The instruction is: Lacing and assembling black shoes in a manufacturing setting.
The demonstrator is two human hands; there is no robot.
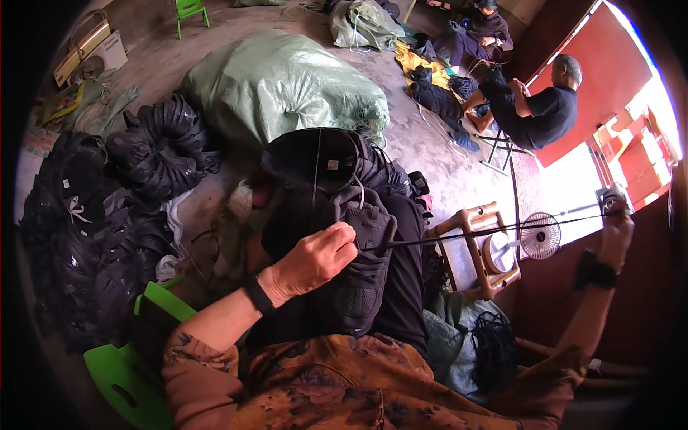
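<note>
A black mesh shoe (363,269) lies on my lap with its toe toward me, and laces cross its front. From its eyelets a black shoelace (459,236) runs taut far out to the right. My right hand (616,221), raised at the end of my outstretched arm, is closed on that lace. Just left of the shoe's tongue, my left hand (315,259) pinches a thin dark strand that looks like the lace's other part. Beyond the shoe sit more black shoes (308,159), one showing a small white label inside.
Piles of black shoes (93,244) lie on the left by a green chair (118,380). A large pale-green sack (287,82) stands ahead. On the right are a bamboo stool (469,251), a fan (540,236) and a lace bundle (494,347). Two people sit farther off.
</note>
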